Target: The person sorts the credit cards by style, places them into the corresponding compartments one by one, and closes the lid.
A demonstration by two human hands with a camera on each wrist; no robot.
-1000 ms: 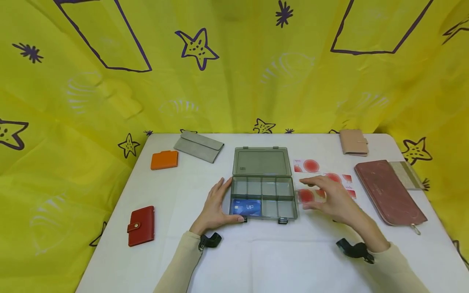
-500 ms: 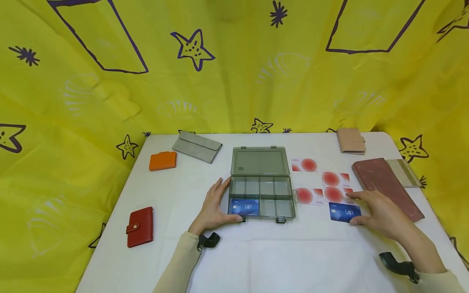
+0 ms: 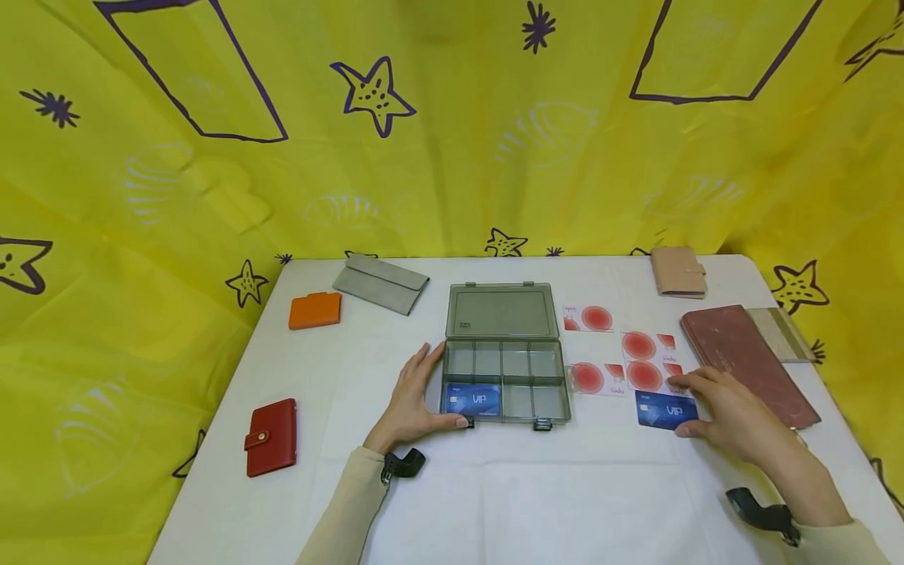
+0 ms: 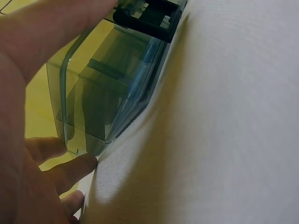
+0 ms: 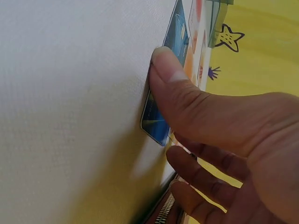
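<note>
A grey see-through compartment box [image 3: 530, 402] lies with its lid raised back at mid-table. A blue VIP card [image 3: 473, 399] lies in its front left compartment. My left hand [image 3: 413, 404] holds the box's left front corner, thumb by a front latch [image 4: 154, 18] and fingers along the left side. On the right, my right hand [image 3: 734, 416] holds a second blue VIP card [image 3: 660, 410] at its edges. Its thumb is on the near edge, as the right wrist view shows; the index finger is at the far edge, partly hidden there. Red-and-white cards [image 3: 596, 378] lie just beyond.
At right are a dark red zip wallet [image 3: 741, 361], a beige-grey flat item [image 3: 780, 333] and a tan wallet [image 3: 678, 271]. A grey envelope wallet [image 3: 381, 282], an orange card holder [image 3: 315, 311] and a red snap wallet [image 3: 271, 437] lie at left. Yellow cloth hangs behind.
My right hand has moved right and nearer, from over the red-and-white cards beside the box to the second blue card. My left hand keeps its place on the box.
</note>
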